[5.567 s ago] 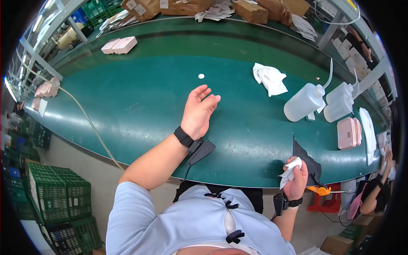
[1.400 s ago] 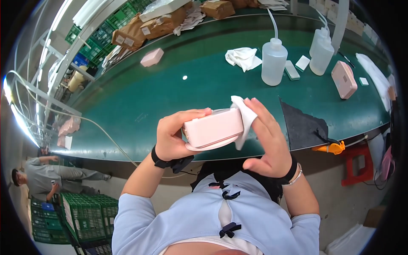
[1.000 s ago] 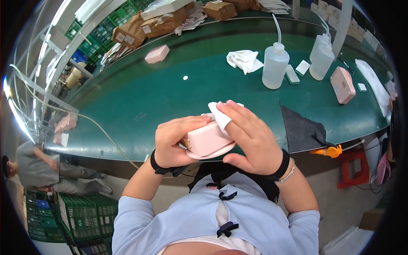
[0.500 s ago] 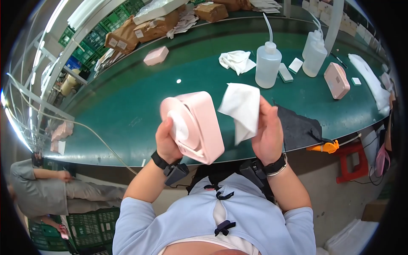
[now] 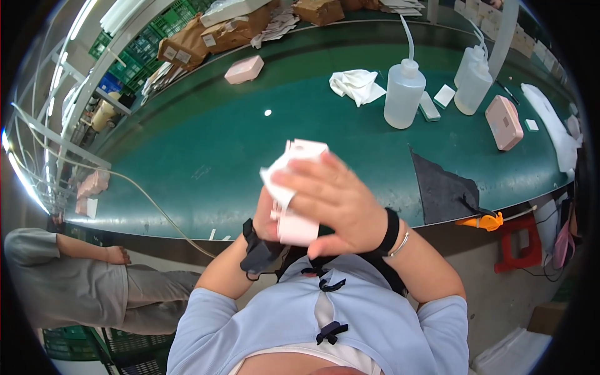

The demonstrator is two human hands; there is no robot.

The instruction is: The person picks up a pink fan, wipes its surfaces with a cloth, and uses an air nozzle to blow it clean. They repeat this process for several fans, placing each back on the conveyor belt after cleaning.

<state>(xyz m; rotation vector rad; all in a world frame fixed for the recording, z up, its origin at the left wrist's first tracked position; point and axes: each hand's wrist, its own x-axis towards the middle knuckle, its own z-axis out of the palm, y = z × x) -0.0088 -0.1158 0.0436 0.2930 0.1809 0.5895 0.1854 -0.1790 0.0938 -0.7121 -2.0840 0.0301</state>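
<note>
In front of my body, my left hand point(image 5: 265, 215) is closed around a pink plastic case point(image 5: 297, 231) with rounded edges. My right hand point(image 5: 340, 203) lies across the case with a white cloth point(image 5: 277, 187) under its fingers, pressed against the pink surface. That hand is slightly blurred, and it covers much of the case and part of the cloth. The round ribbed side of the case does not show at this moment.
Squeeze bottles point(image 5: 403, 97) with bent spouts stand on the green table point(image 5: 187, 150). Another white cloth point(image 5: 356, 86) lies beside them, with pink cases point(image 5: 503, 123) farther out. A black cloth point(image 5: 440, 187) and orange tool point(image 5: 484, 222) sit at the near edge. A person point(image 5: 75, 275) is at left.
My right hand has moved left and brought the white cloth onto the pink case. The case has been turned in my left hand. The person at left has shifted.
</note>
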